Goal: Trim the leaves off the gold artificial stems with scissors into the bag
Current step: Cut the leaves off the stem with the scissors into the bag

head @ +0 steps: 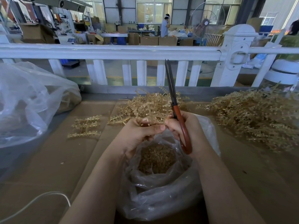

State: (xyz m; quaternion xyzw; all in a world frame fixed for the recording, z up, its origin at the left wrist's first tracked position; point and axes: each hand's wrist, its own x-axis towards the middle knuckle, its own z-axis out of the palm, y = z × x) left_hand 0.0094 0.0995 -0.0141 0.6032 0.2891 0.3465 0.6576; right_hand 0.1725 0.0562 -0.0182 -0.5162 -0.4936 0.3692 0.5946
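Above the open bag (161, 188), the left hand (139, 135) pinches a gold stem (151, 116); the right hand (182, 126) grips closed scissors (174, 102), blades up. The stem looks light, springy; best held near its base.

Bag (161, 191) nearest, stem pile (252, 117) far right, railing (113, 51) behind.

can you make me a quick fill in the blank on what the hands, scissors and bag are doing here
1. The right hand holds the scissors with the blades pointing ____.
2. The left hand grips a gold ____ just above the bag.
3. The open plastic bag under the hands holds cut gold ____.
4. The biggest pile of gold stems lies to the person's ____.

Missing words: up; stem; leaves; right
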